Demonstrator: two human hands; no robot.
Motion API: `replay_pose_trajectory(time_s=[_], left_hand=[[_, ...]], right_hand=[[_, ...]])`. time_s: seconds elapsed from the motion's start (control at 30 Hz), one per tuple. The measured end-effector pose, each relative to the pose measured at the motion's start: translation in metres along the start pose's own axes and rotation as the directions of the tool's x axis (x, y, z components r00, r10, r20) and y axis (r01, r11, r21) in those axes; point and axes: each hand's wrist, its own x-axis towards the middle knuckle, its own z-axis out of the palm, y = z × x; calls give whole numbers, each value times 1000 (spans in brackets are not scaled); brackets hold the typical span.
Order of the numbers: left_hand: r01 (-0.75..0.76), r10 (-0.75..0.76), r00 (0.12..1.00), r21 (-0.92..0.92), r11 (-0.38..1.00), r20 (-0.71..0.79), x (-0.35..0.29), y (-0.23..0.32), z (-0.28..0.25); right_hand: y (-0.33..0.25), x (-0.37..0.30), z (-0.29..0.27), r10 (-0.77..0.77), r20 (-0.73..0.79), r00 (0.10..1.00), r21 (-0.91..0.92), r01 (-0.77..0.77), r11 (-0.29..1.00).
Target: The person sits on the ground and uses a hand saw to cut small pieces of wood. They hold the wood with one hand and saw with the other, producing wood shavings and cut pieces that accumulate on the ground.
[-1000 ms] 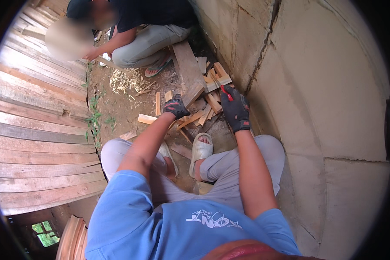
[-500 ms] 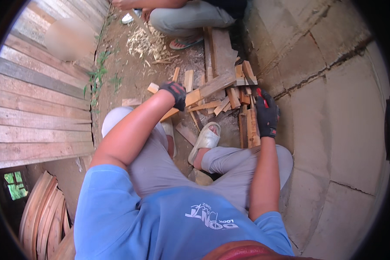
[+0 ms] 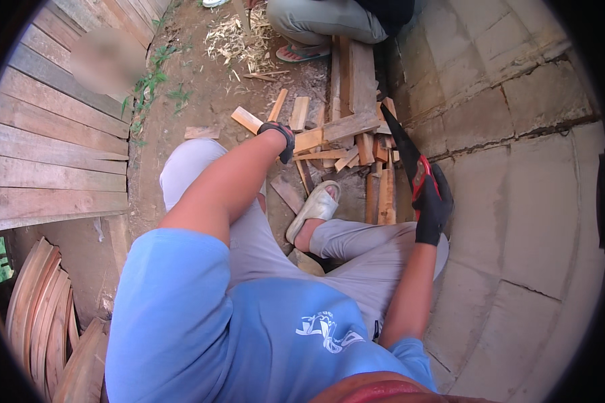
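My right hand [image 3: 434, 205], in a dark glove, is closed round the red handle of a handsaw [image 3: 403, 144]. The saw's dark blade slants up and left, beside the right end of a squared piece of wood [image 3: 346, 129]. At the wood's left end is my left hand [image 3: 277, 140], gloved and closed on it, with its fingertips mostly hidden. Beneath and around this piece lies a heap of short wood offcuts [image 3: 364, 149], some upright and some flat.
A stone block wall [image 3: 497, 174] runs close along my right. On the left stands a plank wall [image 3: 54, 148]. Ahead, another person crouches by long boards [image 3: 361, 74] and wood shavings [image 3: 238, 43]. Curved wood pieces [image 3: 40, 309] lean at lower left. My sandalled foot [image 3: 316, 209] is near the offcuts.
My right hand has moved right and toward me, and the saw blade now points up and away from me. My left hand stays at the wood's left end. The view has shifted slightly.
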Motion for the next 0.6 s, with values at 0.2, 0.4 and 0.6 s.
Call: replay_pose_trajectory(time_s=[0.2, 0.4, 0.6], left_hand=[[-67, 72, 961, 30, 997, -268, 1, 40, -20], [-136, 72, 860, -90, 987, -506, 35, 70, -44], [-147, 39, 867, -181, 972, -497, 54, 110, -74]], right_hand=[[-14, -93, -72, 83, -55, 995, 386, -55, 921], [-18, -115, -109, 288, -12, 958, 573, -229, 787], [9, -97, -121, 296, 50, 954, 661, -253, 706]])
